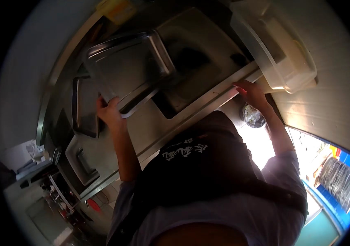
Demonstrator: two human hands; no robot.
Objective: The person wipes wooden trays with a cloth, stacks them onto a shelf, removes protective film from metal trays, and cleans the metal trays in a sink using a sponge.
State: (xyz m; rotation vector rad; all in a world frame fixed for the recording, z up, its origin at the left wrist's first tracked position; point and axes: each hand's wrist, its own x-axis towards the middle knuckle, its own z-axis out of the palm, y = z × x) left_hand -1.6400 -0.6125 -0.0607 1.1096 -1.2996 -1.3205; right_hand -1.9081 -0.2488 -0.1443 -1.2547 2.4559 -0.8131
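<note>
My left hand [110, 111] grips the near corner of a rectangular metal tray [130, 61], thumb on the rim, and the tray is over a steel counter with a sink opening [167, 104]. Beside that hand, to its left, another metal tray [85, 107] lies on the counter. My right hand [249, 93] is at the counter's front edge [220, 92], fingers bent over the metal rim; whether they pinch anything small cannot be made out. A translucent plastic bin [279, 53] is just above and right of it.
A yellow container [117, 10] sits at the top left. A pale tray [80, 160] lies at the counter's lower left end. Below my right hand is a round bin with rubbish [253, 116]. Stacked items in a blue frame [341, 180] stand at the lower right.
</note>
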